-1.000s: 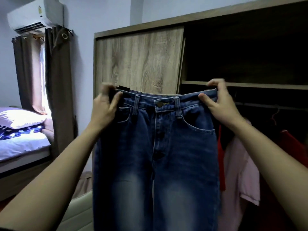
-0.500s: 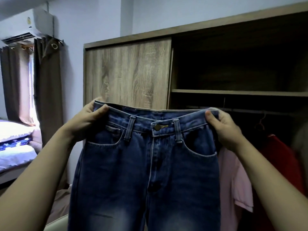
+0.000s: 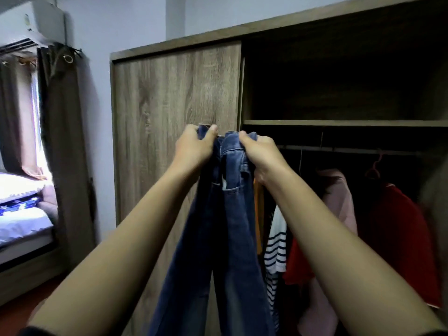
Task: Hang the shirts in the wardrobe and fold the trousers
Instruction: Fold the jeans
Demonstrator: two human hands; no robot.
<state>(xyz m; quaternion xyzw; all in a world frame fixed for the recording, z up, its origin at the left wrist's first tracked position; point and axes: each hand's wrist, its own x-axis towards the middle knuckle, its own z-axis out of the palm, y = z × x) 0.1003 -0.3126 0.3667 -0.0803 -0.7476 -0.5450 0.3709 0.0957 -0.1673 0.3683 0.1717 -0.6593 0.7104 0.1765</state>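
Observation:
A pair of blue jeans (image 3: 232,234) hangs in front of me, folded lengthwise so the two legs lie side by side. My left hand (image 3: 194,149) grips the waistband's left end and my right hand (image 3: 260,151) grips its right end, the two hands almost touching. Behind them stands the wooden wardrobe (image 3: 177,112), its right half open. On its rail (image 3: 351,150) hang a striped shirt (image 3: 275,251), a pink shirt (image 3: 339,197) and a red shirt (image 3: 400,238).
A wardrobe shelf (image 3: 339,122) runs above the rail. At the left are a bed (image 3: 21,221) with pillows, brown curtains (image 3: 60,141) and an air conditioner (image 3: 31,23) high on the wall. Reddish floor (image 3: 19,309) lies at the lower left.
My hands have come together, folding the spread waistband in half so the jeans' legs now hang doubled. The view has shifted slightly right.

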